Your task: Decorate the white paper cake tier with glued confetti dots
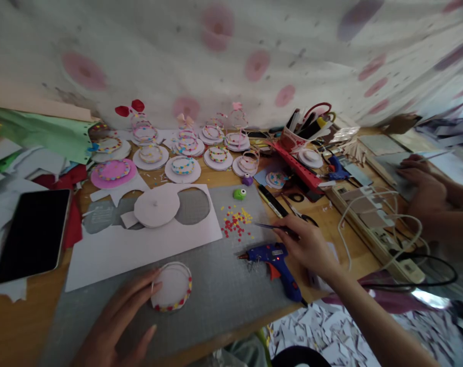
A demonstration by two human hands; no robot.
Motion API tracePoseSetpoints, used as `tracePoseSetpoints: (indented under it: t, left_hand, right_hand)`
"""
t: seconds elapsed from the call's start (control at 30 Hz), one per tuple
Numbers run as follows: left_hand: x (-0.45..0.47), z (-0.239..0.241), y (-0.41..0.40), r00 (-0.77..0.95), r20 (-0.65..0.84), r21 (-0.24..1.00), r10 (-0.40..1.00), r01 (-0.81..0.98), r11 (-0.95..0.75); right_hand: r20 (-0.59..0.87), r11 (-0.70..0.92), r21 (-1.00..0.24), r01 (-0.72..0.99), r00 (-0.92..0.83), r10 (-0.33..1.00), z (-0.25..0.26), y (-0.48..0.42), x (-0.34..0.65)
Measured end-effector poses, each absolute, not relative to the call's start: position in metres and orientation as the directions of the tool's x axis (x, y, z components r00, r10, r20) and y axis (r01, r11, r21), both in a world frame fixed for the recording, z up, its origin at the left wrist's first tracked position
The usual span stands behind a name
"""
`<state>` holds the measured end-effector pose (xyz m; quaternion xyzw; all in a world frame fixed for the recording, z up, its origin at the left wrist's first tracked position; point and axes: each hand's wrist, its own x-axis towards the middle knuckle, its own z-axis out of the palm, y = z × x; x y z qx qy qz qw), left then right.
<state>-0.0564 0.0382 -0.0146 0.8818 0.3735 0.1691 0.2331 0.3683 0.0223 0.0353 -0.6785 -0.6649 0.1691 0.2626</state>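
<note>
My left hand (pixel 117 321) rests on the grey cutting mat (pixel 216 285), fingers spread, fingertips touching a small white paper ring (pixel 172 286) with coloured dots along its rim. My right hand (pixel 308 244) pinches a pair of thin tweezers (pixel 267 226), whose tip points left toward a scatter of tiny red and yellow paper bits (pixel 236 223). A blue hot glue gun (pixel 277 265) lies on the mat just below that hand.
Several finished decorated paper rings (pixel 182 165) stand at the back. White card with round cut-outs (pixel 139 239) lies left of centre, a dark tablet (pixel 32 234) far left. Another person's hands (pixel 422 178) are at right, near a power strip with cables (pixel 377 224). A tool holder (pixel 304 130) stands behind.
</note>
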Motion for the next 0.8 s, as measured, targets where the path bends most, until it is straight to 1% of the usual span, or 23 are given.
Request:
tracePoseSetpoints:
  t: [0.17, 0.37, 0.43, 0.53, 0.6, 0.67, 0.73, 0.8]
  left_hand:
    - [-0.055, -0.013, 0.04, 0.695, 0.123, 0.527, 0.708, 0.559, -0.64]
    - [-0.053, -0.01, 0.043, 0.712, 0.125, 0.524, 0.691, 0.544, -0.656]
    - [-0.052, -0.009, 0.043, 0.707, 0.131, 0.528, 0.695, 0.543, -0.653]
    - [-0.052, -0.008, 0.042, 0.689, 0.145, 0.541, 0.71, 0.546, -0.64]
    - [-0.051, -0.008, 0.043, 0.664, 0.14, 0.563, 0.735, 0.557, -0.611]
    - [-0.05, -0.007, 0.044, 0.621, 0.139, 0.601, 0.771, 0.566, -0.565]
    - [-0.05, -0.005, 0.044, 0.549, 0.151, 0.646, 0.822, 0.575, -0.502]
    - [-0.055, -0.001, 0.039, 0.439, 0.186, 0.676, 0.879, 0.592, -0.438]
  right_hand:
    - [0.163, 0.047, -0.579, 0.814, 0.06, 0.985, 0.031, 0.031, 0.363]
    - [0.17, 0.062, -0.561, 0.825, 0.042, 0.985, 0.025, 0.033, 0.364]
    - [0.173, 0.042, -0.576, 0.816, 0.072, 0.982, 0.027, 0.031, 0.365]
    - [0.189, -0.014, -0.617, 0.787, 0.165, 0.968, 0.036, 0.026, 0.365]
    - [0.206, -0.034, -0.632, 0.775, 0.21, 0.956, 0.041, 0.024, 0.363]
    - [0.205, -0.037, -0.63, 0.776, 0.213, 0.955, 0.044, 0.023, 0.361]
    - [0.185, -0.049, -0.632, 0.773, 0.213, 0.959, 0.043, 0.024, 0.359]
    - [0.156, -0.064, -0.634, 0.771, 0.209, 0.965, 0.039, 0.025, 0.358]
